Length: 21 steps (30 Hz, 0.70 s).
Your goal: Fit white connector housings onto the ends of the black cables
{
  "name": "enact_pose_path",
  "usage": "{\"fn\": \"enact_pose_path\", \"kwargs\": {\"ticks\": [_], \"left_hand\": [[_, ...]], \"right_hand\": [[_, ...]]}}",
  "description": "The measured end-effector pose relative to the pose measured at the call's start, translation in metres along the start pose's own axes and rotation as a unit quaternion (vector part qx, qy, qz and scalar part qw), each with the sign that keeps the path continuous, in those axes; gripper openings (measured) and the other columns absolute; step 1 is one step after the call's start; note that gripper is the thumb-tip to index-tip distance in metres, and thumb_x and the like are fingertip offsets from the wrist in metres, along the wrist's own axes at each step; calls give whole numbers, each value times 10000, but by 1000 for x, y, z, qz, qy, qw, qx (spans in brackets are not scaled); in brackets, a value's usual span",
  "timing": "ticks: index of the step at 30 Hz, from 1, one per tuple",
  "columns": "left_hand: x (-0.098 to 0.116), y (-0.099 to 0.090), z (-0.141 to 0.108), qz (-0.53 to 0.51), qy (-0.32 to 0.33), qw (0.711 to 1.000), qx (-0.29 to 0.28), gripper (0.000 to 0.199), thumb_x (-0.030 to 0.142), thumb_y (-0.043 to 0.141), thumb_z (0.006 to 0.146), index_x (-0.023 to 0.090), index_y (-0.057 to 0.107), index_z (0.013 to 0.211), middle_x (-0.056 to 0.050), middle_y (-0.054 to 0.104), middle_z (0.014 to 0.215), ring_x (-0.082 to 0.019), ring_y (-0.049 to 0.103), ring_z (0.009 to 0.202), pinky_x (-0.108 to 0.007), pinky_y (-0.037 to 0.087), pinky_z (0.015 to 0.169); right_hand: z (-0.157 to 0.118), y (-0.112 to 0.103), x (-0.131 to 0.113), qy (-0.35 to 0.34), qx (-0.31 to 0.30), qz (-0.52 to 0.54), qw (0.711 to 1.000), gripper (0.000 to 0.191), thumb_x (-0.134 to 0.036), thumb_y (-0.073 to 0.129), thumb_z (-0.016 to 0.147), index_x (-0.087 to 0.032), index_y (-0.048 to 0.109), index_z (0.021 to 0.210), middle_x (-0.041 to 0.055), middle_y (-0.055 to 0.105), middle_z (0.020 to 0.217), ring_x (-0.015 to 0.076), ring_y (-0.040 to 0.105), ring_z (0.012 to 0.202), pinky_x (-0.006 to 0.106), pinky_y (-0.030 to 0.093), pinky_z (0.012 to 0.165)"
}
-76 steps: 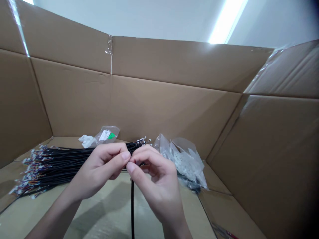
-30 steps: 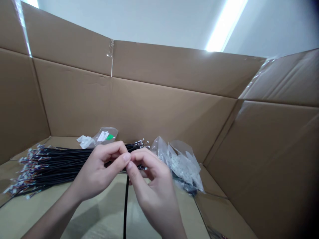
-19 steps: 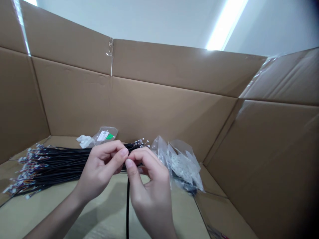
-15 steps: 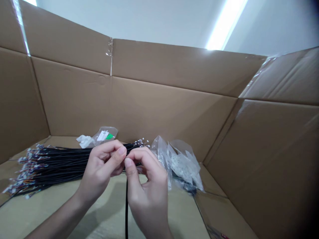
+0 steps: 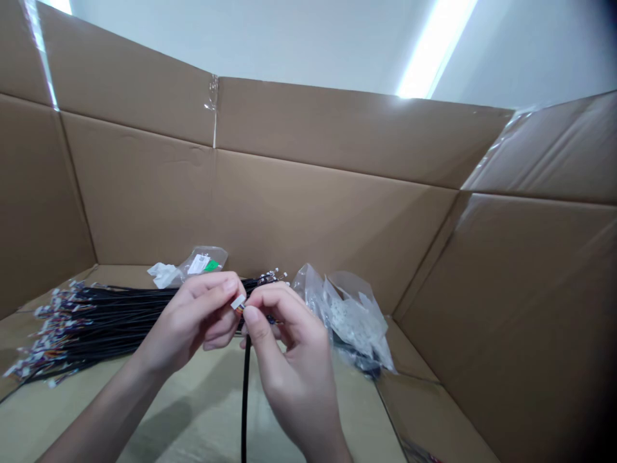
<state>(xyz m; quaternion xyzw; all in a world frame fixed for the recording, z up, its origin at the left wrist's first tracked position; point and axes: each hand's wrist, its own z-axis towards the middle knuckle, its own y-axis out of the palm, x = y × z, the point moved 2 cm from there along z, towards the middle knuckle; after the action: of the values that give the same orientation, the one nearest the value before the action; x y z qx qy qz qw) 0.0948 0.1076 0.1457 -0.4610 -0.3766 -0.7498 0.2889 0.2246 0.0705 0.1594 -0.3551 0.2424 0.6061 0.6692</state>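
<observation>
A small white connector (image 5: pixel 238 301) with short coloured wires shows between my fingertips, at the end of a black cable (image 5: pixel 246 392) that hangs down towards me. My right hand (image 5: pixel 289 347) pinches the wires just behind the connector between thumb and forefinger. Beside the connector is my left hand (image 5: pixel 197 318), its thumb pressed to the forefinger and the other fingers curled. Whether anything is between those left fingertips is hidden. Behind my hands lies a thick bundle of black cables (image 5: pixel 120 318), with white connectors and coloured wires at its ends.
Clear plastic bags (image 5: pixel 359 321) holding small pale parts lie right of my hands. A smaller plastic bag (image 5: pixel 207 260) with a white and green label rests behind the bundle. Tall cardboard walls (image 5: pixel 332 218) surround the work surface (image 5: pixel 202 418). A dark item lies at the lower right edge.
The left thumb has shifted up and off the connector, so the white connector and its wires now show. My right hand still pinches there, moved slightly right.
</observation>
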Motion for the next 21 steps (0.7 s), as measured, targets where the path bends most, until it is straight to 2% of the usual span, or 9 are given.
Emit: {"fn": "enact_pose_path", "kwargs": {"ticks": [3, 9, 13, 15, 21], "left_hand": [[2, -4, -1, 27, 3, 1000, -1, 387, 467, 589, 877, 112, 515, 739, 72, 285, 441, -3, 241, 386, -95, 237, 380], [6, -1, -7, 158, 20, 987, 18, 438, 477, 581, 884, 115, 469, 663, 60, 294, 478, -2, 250, 420, -101, 212, 396], [12, 5, -12, 245, 55, 966, 64, 440, 463, 562, 896, 109, 491, 646, 42, 316, 515, -10, 282, 458, -106, 214, 412], [13, 6, -14, 250, 61, 963, 77, 439, 469, 557, 897, 112, 494, 649, 41, 312, 513, -14, 277, 458, -112, 212, 412], [3, 5, -14, 159, 46, 983, 78, 434, 480, 562, 897, 120, 461, 678, 58, 265, 508, -1, 200, 441, -110, 171, 405]], "right_hand": [[0, -2, -2, 5, -15, -2, 1000, 118, -175, 527, 905, -162, 604, 817, 44, 612, 877, 113, 603, 734, 192, 511, 574], [-2, -3, -5, -18, -2, -42, 999, 83, -129, 558, 837, -159, 608, 777, 29, 612, 823, 109, 593, 720, 200, 504, 593], [-2, -3, -6, -13, -14, -50, 999, 107, -126, 536, 859, -163, 589, 774, 19, 611, 818, 98, 586, 725, 187, 493, 614], [-3, -3, -6, -9, -31, -45, 998, 112, -135, 526, 883, -165, 586, 794, 18, 612, 838, 95, 591, 752, 178, 489, 631], [-3, -2, -5, -11, -39, -17, 999, 134, -153, 504, 918, -168, 554, 795, 11, 580, 827, 101, 566, 759, 196, 467, 636]]}}
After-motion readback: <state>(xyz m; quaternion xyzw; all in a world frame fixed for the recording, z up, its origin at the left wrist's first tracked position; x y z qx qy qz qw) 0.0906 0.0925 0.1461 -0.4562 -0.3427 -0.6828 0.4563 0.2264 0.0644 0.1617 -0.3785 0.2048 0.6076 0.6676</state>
